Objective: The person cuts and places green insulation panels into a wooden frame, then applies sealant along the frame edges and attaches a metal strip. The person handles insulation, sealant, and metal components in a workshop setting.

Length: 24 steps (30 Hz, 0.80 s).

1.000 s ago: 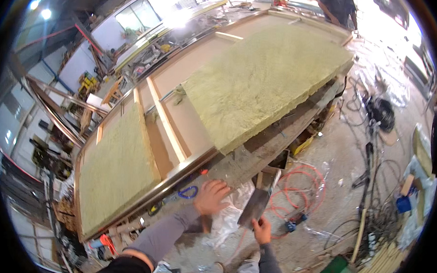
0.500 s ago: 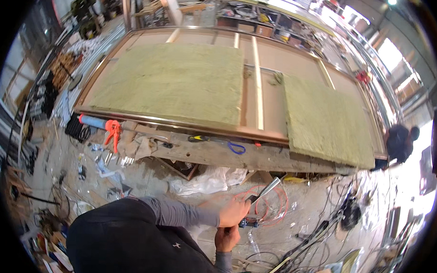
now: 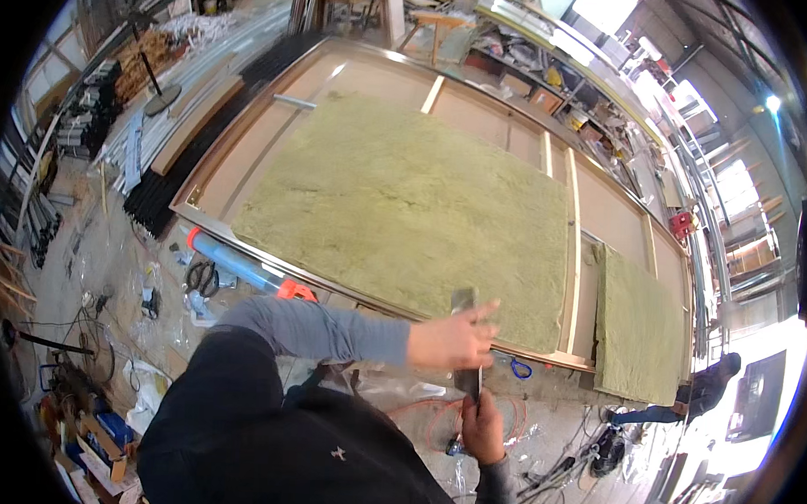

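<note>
A long, narrow grey tool [image 3: 471, 386] with a dark lower part stands roughly upright in front of me; motion blur hides its exact kind. My right hand [image 3: 483, 428] is closed round its lower end. My left hand [image 3: 452, 340] crosses over its middle, fingers stretched and spread, palm against or just over it. Beyond the hands, a large greenish mineral wool slab [image 3: 405, 208] lies in a framed panel [image 3: 230, 175]. A second wool slab [image 3: 641, 322] lies farther right, overhanging the panel's near edge.
A blue caulking gun [image 3: 234, 257] with orange ends and black-handled scissors [image 3: 202, 279] lie at the panel's near left. A blue loop [image 3: 521, 369] hangs by the near edge. Another person [image 3: 714, 385] stands at the right. Cables and plastic scraps litter the floor.
My view has turned and the panel looks closer. Both hands have risen toward its near edge with the tool. My left hand's fingers were closed and are now spread.
</note>
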{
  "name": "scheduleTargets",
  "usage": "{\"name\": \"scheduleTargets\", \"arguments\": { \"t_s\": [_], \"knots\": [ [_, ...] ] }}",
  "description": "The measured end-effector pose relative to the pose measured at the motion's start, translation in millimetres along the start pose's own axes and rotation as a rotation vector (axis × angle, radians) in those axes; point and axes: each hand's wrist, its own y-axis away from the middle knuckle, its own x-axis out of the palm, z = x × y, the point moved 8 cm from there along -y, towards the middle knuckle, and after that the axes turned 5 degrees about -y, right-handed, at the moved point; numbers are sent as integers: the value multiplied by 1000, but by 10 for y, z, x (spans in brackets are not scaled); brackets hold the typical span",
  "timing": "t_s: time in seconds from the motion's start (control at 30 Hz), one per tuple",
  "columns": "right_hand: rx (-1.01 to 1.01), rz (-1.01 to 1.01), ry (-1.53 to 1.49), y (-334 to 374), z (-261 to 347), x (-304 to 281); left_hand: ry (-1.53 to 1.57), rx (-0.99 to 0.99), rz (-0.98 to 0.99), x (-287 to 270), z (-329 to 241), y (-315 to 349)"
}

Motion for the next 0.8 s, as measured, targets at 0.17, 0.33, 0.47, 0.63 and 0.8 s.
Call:
{"name": "scheduleTargets", "arguments": {
  "t_s": [0.17, 0.33, 0.47, 0.63, 0.8],
  "knots": [
    [-322, -34, 350, -1145, 759, 30, -269, -613, -107, -537, 1900, 991],
    [152, -79, -336, -3003, 962, 44, -244, -970, 168, -19, 3629, 1968],
    [55, -175, -118, -4469, 797, 101, -299, -936, 191, 499, 4044, 2066],
    [165, -147, -161, -5402, 959, 472, -233, -989, 236, 139, 4305, 1890],
    [230, -85, 18, -5846, 1073, 634, -347, -925, -33, 309, 5584, 1467]
  ]
}}
